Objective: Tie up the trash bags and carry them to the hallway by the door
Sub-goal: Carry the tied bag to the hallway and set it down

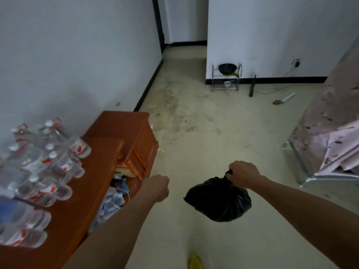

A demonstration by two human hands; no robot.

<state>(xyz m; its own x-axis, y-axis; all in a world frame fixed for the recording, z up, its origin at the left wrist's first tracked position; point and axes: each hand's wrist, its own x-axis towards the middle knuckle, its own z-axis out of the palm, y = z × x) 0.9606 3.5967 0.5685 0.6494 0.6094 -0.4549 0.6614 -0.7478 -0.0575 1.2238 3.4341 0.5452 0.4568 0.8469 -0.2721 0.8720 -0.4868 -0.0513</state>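
Black plastic, crumpled and faintly glossy, hangs as 1 bulging trash bag (217, 200) directly beneath the person's right hand (243, 174). The fingers are curled tight round the gathered neck, so the sack's weight pulls it into a rounded teardrop clear of the pale, scuffed floor (204, 133). The neck looks bunched and closed, though the fist hides whether a knot is tied. The left hand (157, 188), level with the right and apart from it on the bag's far side, is balled into a fist with its back to the camera; nothing shows in it. Just outward of that left hand stands an orange lacquered wooden cabinet (116, 129), its top crowded with clear ribbed water bottles (38, 162). Far ahead of both hands a dark-skirted passage (184, 49) opens between white walls. It is probably the hallway, which suggests the carry is under way with the room left to cross.
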